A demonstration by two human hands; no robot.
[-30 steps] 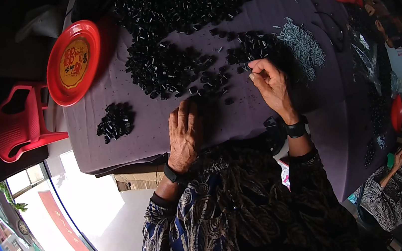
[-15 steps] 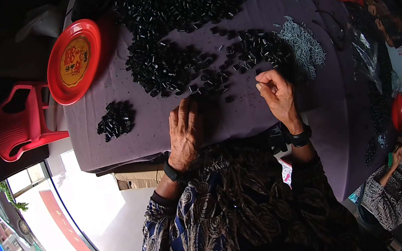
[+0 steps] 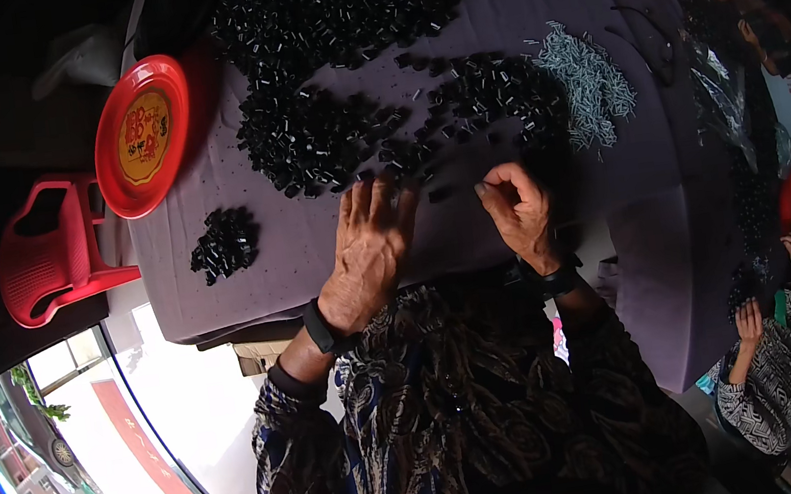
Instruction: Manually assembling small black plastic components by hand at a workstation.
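1. The small black parts (image 3: 323, 137) lie heaped on the purple worktop (image 3: 504, 6), just beyond both hands.
2. The left hand (image 3: 371, 245) rests flat near the heap, fingers spread, fingertips touching its nearest loose pieces.
3. The right hand (image 3: 515, 213), right of the heap's near edge, has thumb and forefinger pressed together; what they pinch is too small to tell.
4. A small black cluster (image 3: 225, 243) sits left of the heap.
5. A red plate (image 3: 143, 135) lies further left.
6. Grey metal pieces (image 3: 589, 90) lie right of the heap.
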